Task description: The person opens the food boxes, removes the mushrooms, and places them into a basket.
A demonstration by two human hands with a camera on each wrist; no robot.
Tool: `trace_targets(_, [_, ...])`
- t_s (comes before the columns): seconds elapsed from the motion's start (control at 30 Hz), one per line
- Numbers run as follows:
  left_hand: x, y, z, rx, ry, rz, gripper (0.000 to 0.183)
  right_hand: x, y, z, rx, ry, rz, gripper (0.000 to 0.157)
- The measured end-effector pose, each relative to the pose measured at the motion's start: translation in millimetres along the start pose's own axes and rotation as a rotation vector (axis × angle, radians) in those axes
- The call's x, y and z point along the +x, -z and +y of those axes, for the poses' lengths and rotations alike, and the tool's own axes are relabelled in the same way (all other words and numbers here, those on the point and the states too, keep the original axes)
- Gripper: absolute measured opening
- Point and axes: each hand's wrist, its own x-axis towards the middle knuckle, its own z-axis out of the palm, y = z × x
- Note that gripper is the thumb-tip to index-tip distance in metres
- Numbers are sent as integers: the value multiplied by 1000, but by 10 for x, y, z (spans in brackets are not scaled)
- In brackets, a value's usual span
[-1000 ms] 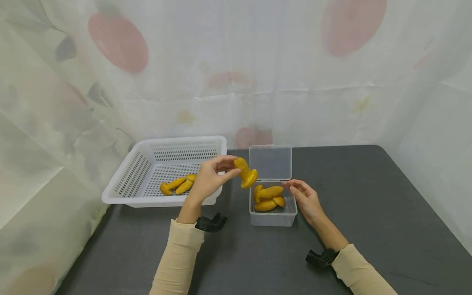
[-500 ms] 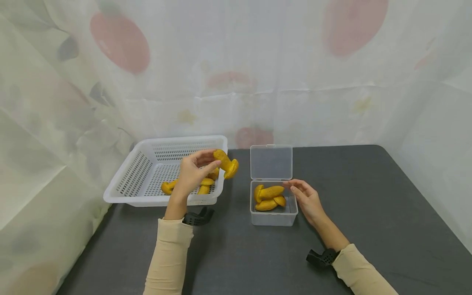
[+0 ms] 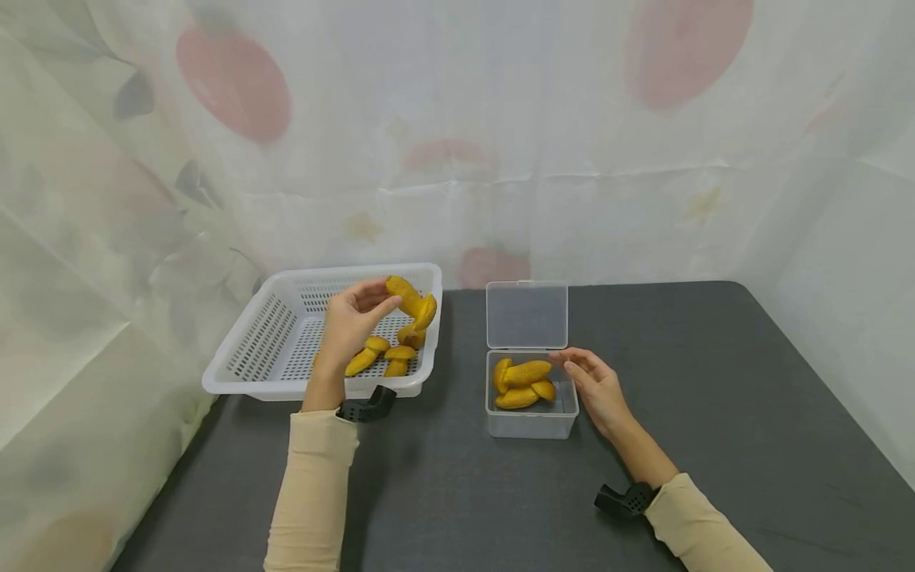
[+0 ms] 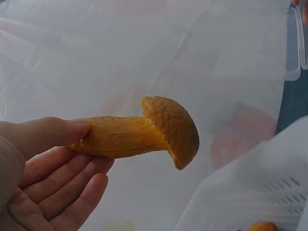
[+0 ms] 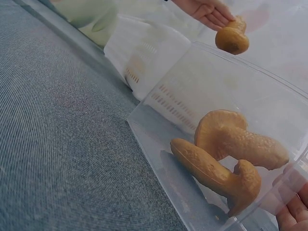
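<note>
Yellow mushrooms (image 3: 527,372) are lying one against the other in a clear box (image 3: 529,427), which is standing near the middle of the desk (image 3: 679,381), toward its far edge. The right hand (image 3: 599,397) is resting relaxed fingers at the box's far right corner, not clamping, probably steadying it. By the desk's far left corner, a white basket (image 3: 257,388) is holding more mushrooms (image 3: 366,359). Above its right end, the left hand (image 3: 349,324) is holding up another mushroom (image 3: 411,300), thumb and fingers clamping the stem's end, which is likely keeping the cap unobstructed. The box's lid (image 3: 527,316) is leaning back toward the far edge, presumably leaving the mouth accessible, and a patterned curtain (image 3: 572,159) is hanging behind
</note>
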Motion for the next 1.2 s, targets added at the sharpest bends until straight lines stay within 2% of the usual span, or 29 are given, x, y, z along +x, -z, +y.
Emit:
trace_targets(0.23, [112, 86, -101, 34, 75, 55, 45, 1, 8, 16, 14, 12, -6, 23])
trace_targets(0.47, [220, 157, -218, 33, 239, 98, 48, -4, 11, 16, 6, 10, -7, 23])
trace_targets(0.6, [273, 186, -265, 14, 290, 129, 50, -5, 12, 18, 4, 7, -7, 23])
trace_targets(0.97, [298, 206, -428, 8, 322, 212, 42, -5, 2, 40, 4, 5, -13, 22])
trace_targets(1.2, [303, 206, -498, 16, 310, 252, 45, -5, 7, 38, 3, 18, -18, 22])
